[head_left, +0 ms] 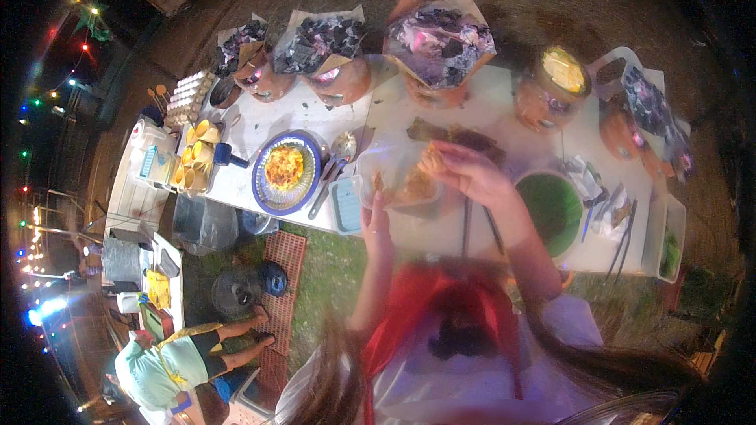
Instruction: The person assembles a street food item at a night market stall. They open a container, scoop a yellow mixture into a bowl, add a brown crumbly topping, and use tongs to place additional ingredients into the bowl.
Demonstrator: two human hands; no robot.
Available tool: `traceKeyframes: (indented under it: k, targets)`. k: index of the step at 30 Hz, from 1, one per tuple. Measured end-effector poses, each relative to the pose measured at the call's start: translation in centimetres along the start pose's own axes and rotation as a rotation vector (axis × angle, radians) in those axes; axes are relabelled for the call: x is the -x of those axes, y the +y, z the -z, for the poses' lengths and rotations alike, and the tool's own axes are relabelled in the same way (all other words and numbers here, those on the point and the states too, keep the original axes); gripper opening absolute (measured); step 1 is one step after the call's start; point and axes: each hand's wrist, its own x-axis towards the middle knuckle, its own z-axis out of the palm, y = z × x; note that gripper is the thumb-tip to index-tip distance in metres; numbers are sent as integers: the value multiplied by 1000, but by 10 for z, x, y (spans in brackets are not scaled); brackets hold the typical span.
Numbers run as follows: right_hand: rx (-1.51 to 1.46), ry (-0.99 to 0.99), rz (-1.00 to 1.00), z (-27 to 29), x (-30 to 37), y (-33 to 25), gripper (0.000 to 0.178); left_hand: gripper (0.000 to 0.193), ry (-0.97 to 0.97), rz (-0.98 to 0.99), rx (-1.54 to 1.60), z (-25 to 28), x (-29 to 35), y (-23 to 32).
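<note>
A clear plastic container point(403, 203) with pale orange, crumbly or shredded food point(419, 186) in it stands before me on the table. My left hand point(379, 224) grips the container's left side, its fingers pointing away from me. Above the right part of the container, my right hand point(471, 173) pinches a small clump of food point(431, 159) between bunched fingertips. Blur hides the clump's exact kind. Just beyond lies a dark brown, flat strip point(457, 135). To the left, a round yellow browned cake point(284, 168) rests on a blue-rimmed plate point(258, 189).
Clay stoves point(340, 88) topped with trays of charcoal point(441, 39) line the table's far side. A clay pot point(543, 102) holds something yellow. Right of me is a round green-filled tub point(549, 212). Utensils point(329, 181), yellow cups point(197, 156) and egg trays point(189, 97) stand left. A person point(169, 370) is lower left.
</note>
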Motion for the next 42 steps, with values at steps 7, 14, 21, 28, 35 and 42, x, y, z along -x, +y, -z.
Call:
traceKeyframes:
  k: [7, 14, 21, 28, 35, 42]
  targets:
    - [20, 40, 15, -2, 2, -4, 43, 61, 288, -339, -94, -10, 21, 9]
    - [6, -58, 92, 3, 16, -29, 44, 60, -388, -734, -711, -91, 26, 44]
    - [20, 49, 304, 38, 50, -90, 41, 40, -571, -432, -629, -202, 18, 50]
    - [293, 293, 548, 111, 44, -211, 36, 42, -945, -375, -409, -353, -55, 8]
    - [432, 452, 484, 190, 34, -299, 35, 38, -1043, -63, -457, -445, -114, -29]
    - [283, 430, 369, 246, 18, -315, 28, 31, -1017, -265, -600, -468, -140, -52]
